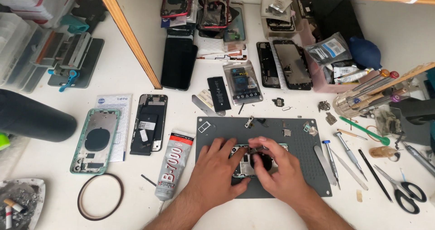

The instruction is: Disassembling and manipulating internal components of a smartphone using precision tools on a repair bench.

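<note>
My left hand [216, 169] lies flat on a grey work mat [299, 139], steadying an opened phone frame [243, 166] with a green edge. On the right side of the same frame rests my right hand [277, 166], fingertips pinched on a small dark part [256, 149] at the frame's top edge. Most of the phone is hidden under both hands. Small loose parts [309, 128] lie on the mat beyond the hands.
A glue tube [173, 164], a green phone back housing [94, 140], an open phone [149, 123] and a tape ring [100, 196] lie to the left. Screwdrivers [346, 149], tweezers, a green spudger [364, 130] and scissors [402, 191] lie to the right. Phones, batteries and bags crowd the back.
</note>
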